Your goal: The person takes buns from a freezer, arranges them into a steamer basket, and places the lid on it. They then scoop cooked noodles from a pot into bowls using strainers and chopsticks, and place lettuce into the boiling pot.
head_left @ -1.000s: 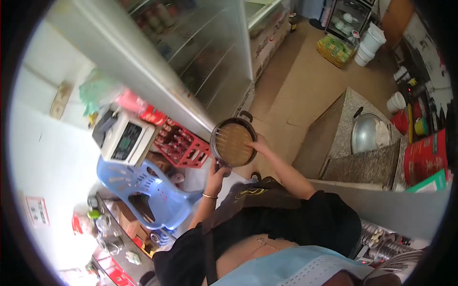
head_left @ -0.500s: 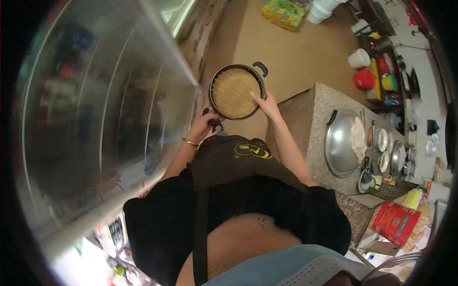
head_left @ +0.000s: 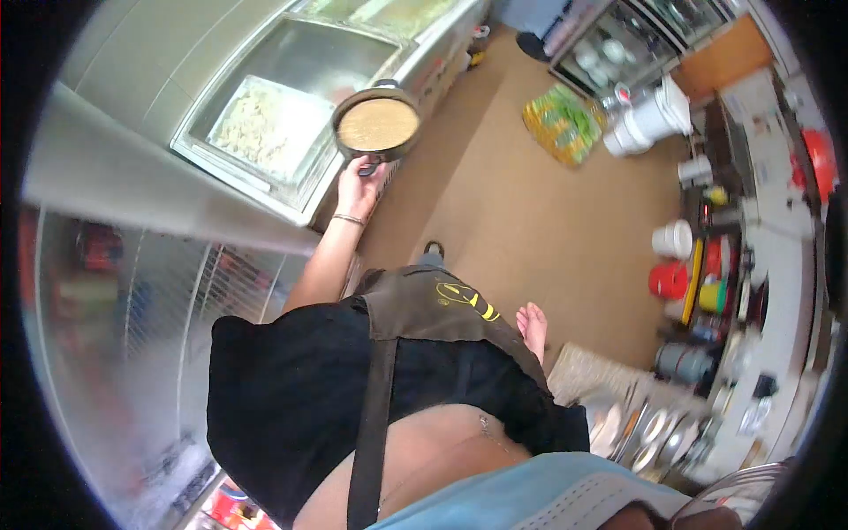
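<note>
In the head view, a one-handed carry appears to be under way: a dark pot with a tan round surface inside is gripped by its handle in the left hand, near the open chest's edge. The right hand is held apart, fingers loosely open. Level, steady support is called for — contact with the edge cannot be told.
</note>
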### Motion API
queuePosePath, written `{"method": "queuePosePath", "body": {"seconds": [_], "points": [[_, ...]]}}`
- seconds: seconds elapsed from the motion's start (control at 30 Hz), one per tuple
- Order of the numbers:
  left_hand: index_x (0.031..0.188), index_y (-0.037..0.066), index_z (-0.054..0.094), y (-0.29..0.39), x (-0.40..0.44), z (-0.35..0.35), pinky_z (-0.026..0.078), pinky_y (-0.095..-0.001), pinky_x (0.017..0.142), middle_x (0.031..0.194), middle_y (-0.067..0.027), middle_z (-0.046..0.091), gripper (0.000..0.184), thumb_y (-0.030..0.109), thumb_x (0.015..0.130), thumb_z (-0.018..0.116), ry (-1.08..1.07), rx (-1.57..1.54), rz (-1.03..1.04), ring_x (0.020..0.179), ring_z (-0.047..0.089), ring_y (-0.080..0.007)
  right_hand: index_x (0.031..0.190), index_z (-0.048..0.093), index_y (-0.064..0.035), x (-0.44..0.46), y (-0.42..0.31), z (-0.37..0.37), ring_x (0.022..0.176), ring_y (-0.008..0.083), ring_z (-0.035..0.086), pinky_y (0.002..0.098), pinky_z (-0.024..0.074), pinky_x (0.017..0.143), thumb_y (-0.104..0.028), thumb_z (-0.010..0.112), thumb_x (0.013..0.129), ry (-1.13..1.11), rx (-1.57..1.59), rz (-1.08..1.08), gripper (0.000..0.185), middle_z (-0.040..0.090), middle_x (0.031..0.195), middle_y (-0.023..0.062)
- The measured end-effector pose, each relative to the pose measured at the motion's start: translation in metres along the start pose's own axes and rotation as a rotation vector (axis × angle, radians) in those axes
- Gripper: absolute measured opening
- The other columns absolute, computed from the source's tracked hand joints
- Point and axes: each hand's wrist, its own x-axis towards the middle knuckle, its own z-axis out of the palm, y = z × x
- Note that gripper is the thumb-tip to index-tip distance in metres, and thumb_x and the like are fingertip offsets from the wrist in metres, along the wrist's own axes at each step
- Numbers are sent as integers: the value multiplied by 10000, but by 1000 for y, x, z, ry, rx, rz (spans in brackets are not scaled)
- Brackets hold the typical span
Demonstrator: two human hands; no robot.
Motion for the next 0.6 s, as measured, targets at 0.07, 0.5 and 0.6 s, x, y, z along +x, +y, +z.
{"method": "queuePosePath", "body": {"seconds": [0.07, 0.5, 0.6], "points": [[906, -20, 512, 9, 46, 11, 549, -369, 740, 911, -105, 540, 116, 61, 836, 558, 127, -30, 157, 857, 572, -244, 1133, 536, -87, 67, -74, 33, 735, 91, 597, 206, 474, 601, -295, 612, 873, -57, -44, -96, 341, 633, 888, 23], [1002, 64, 495, 94, 223, 33, 521, -358, 662, 990, -123, 608, 261, 303, 898, 494, 559, 144, 230, 851, 629, -289, 1174, 531, -26, 356, -406, 422, 852, 136, 601, 260, 501, 744, -181, 608, 876, -728, -359, -586, 344, 605, 995, 74], [1024, 32, 551, 111, 267, 28, 535, -282, 595, 936, -86, 650, 334, 338, 907, 488, 601, 84, 167, 823, 658, -222, 1166, 539, -34, 387, -423, 467, 802, 140, 608, 254, 502, 716, -181, 614, 871, -775, -483, -544, 339, 612, 955, 66]]}}
